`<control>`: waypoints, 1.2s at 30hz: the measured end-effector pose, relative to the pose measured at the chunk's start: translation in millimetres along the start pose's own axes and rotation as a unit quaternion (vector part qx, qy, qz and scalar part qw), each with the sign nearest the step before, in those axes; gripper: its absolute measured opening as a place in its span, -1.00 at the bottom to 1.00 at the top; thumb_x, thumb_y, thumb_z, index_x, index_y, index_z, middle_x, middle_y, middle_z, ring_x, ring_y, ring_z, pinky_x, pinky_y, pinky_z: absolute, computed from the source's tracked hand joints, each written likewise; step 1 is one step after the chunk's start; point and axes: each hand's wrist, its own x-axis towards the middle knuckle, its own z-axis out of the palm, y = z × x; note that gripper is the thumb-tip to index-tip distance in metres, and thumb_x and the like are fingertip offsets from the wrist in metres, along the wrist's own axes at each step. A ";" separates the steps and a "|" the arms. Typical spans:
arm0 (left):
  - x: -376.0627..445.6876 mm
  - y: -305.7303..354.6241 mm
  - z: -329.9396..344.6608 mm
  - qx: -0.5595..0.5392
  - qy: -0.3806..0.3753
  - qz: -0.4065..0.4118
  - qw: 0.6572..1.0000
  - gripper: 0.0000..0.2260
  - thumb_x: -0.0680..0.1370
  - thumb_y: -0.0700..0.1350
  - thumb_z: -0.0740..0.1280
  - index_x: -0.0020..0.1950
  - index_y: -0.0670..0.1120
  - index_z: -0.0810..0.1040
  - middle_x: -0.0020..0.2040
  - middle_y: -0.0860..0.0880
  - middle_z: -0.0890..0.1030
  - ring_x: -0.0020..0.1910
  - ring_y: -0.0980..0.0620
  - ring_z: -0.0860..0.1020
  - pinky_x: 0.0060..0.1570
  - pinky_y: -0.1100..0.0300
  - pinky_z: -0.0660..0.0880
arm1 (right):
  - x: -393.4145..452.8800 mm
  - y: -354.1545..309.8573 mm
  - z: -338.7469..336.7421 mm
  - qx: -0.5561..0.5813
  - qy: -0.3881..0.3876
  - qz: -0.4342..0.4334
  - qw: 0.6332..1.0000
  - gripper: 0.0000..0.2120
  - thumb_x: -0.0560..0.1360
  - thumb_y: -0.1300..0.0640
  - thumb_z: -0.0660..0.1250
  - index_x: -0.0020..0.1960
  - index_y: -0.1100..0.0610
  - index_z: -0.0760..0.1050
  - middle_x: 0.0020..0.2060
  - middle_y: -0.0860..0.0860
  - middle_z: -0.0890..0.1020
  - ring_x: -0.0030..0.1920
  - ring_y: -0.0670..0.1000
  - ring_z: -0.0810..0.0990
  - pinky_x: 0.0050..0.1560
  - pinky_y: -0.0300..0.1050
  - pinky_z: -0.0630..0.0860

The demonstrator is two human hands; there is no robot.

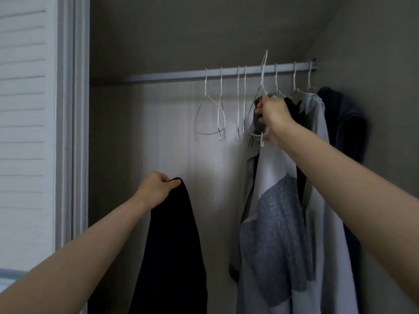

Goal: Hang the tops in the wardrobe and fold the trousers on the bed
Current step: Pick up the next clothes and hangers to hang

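Observation:
I face the open wardrobe. My left hand (156, 189) grips the top edge of a black garment (172, 250) that hangs down at lower centre. Higher up, my right hand (273, 117) holds a white wire hanger (263, 87) whose hook rises above the metal rail (172, 75). That hanger sits just left of the hung clothes: a pale shirt (317, 168) with a grey-blue knit top (276, 234) in front of it, and a dark navy top (347, 123) at the far right.
Several empty white hangers (210, 114) hang on the rail left of my right hand. A white louvred door (25, 132) and its frame stand at the left. The wardrobe's back wall (163, 132) is bare behind the rail.

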 end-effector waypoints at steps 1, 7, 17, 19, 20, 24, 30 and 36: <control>-0.5 -1.5 -0.4 -0.003 0.000 -0.003 1.000 -0.68 0.55 0.01 0.38 -0.22 -0.24 0.56 -0.36 -0.13 0.48 -0.34 -0.06 0.45 -0.33 0.16 0.29 | -10.9 2.2 -4.1 0.034 0.001 0.005 0.999 -0.65 0.63 0.12 0.06 0.34 0.24 0.38 -0.30 -0.03 0.40 -0.33 -0.11 0.37 -0.30 -0.21 0.38; -11.7 -11.3 -0.1 -0.024 0.028 -0.023 0.999 -0.62 0.55 0.02 0.38 -0.35 -0.21 0.50 -0.40 -0.13 0.48 -0.32 -0.09 0.46 -0.25 0.13 0.31 | -93.1 12.7 -33.7 0.059 -0.018 0.052 0.997 -0.68 0.64 0.08 0.05 -0.28 0.07 0.34 -0.18 0.04 0.53 -0.07 0.04 0.47 0.06 0.02 0.44; -39.4 -30.3 7.2 -0.003 0.016 -0.100 0.995 -0.57 0.58 0.02 0.33 -0.04 -0.40 0.60 -0.06 -0.33 0.65 -0.06 -0.24 0.63 0.01 0.00 0.52 | -206.3 54.6 -82.4 0.142 -0.123 0.226 0.956 -0.68 0.64 0.00 0.09 -0.26 0.06 0.36 -0.31 0.01 0.55 -0.19 0.02 0.55 0.09 0.33 0.47; -42.6 -32.9 11.8 0.014 0.012 -0.111 0.994 -0.57 0.58 0.02 0.33 -0.03 -0.41 0.60 -0.05 -0.32 0.65 -0.06 -0.23 0.63 0.01 0.01 0.52 | -215.1 60.2 -94.1 0.155 -0.167 0.261 0.938 -0.67 0.63 -0.01 0.11 -0.26 0.08 0.38 -0.33 0.04 0.53 -0.24 0.03 0.54 0.08 0.39 0.47; -44.0 -34.8 13.7 0.025 0.010 -0.116 0.993 -0.57 0.58 0.02 0.32 -0.02 -0.41 0.60 -0.04 -0.32 0.65 -0.06 -0.24 0.63 0.03 -0.01 0.53 | -218.7 62.2 -100.2 0.164 -0.190 0.270 0.930 -0.67 0.63 -0.01 0.12 -0.25 0.10 0.40 -0.35 0.06 0.53 -0.27 0.04 0.53 0.06 0.41 0.46; -50.8 -46.7 16.4 0.081 -0.004 -0.144 0.986 -0.61 0.59 0.02 0.31 0.04 -0.34 0.60 0.04 -0.31 0.62 0.04 -0.26 0.59 0.13 -0.06 0.53 | -227.8 63.0 -127.2 0.205 -0.286 0.263 0.898 -0.71 0.56 -0.03 0.16 -0.20 0.14 0.45 -0.41 0.10 0.48 -0.38 0.05 0.48 0.00 0.41 0.48; -57.2 -63.2 16.7 -0.011 -0.020 -0.168 0.985 -0.59 0.53 -0.01 0.42 0.13 -0.36 0.59 0.07 -0.30 0.62 -0.01 -0.24 0.60 0.02 -0.03 0.51 | -229.9 60.1 -145.6 0.187 -0.379 0.243 0.873 -0.74 0.54 -0.03 0.18 -0.13 0.16 0.47 -0.47 0.09 0.37 -0.47 0.01 0.37 0.00 0.42 0.48; -68.9 -32.4 13.0 -0.081 -0.100 -0.150 0.980 -0.72 0.47 0.04 0.47 -0.10 -0.19 0.67 -0.28 -0.11 0.66 -0.38 -0.03 0.61 -0.33 0.23 0.52 | -235.1 94.4 -125.2 0.160 -0.375 0.237 0.882 -0.74 0.56 -0.02 0.18 -0.15 0.14 0.47 -0.48 0.07 0.38 -0.48 -0.02 0.38 -0.03 0.35 0.52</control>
